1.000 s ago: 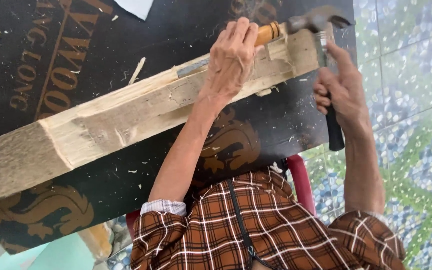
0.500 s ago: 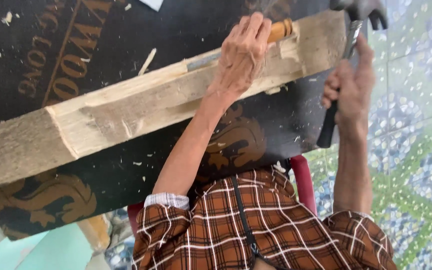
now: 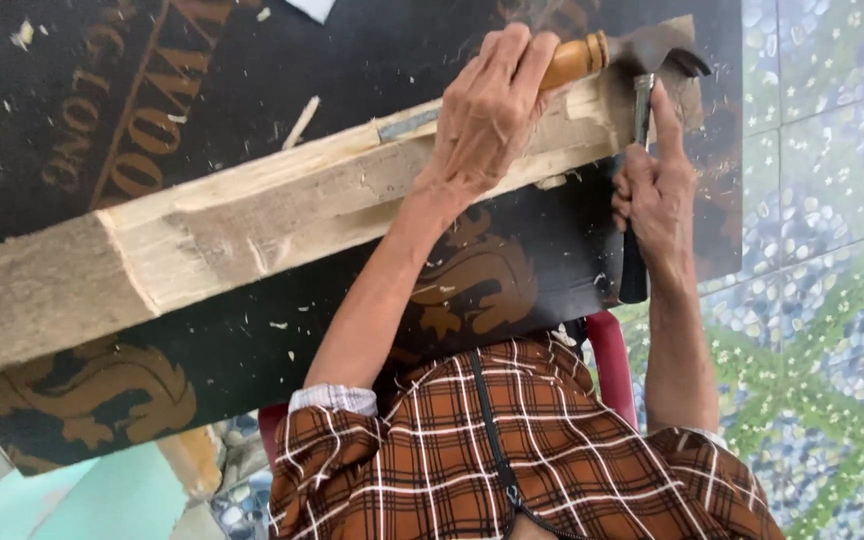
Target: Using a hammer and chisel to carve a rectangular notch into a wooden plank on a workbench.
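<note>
- Black board (image 3: pixel 252 70) bears a pale beam (image 3: pixel 282 215)
- Left hand (image 3: pixel 487 110) grips a chisel (image 3: pixel 512 85) lying on the beam
- Right hand (image 3: pixel 657 195) clasps a hammer (image 3: pixel 642 120), head touching the chisel's butt

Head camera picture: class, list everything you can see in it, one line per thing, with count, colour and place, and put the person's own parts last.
wooden beam: one, pale with a grey weathered end, lying across the board.
chisel: one, orange-brown wooden handle, metal blade on the beam, in the left hand.
hammer: one, dark metal head at the chisel's butt, black grip in the right hand.
board: one, black with gold printing, under the beam.
wood chips: several, pale, scattered on the board.
tiled floor: blue-green pattern, at right.
plaid shirt: one, brown, bottom.
left hand: gripping the chisel.
right hand: holding the hammer.
</note>
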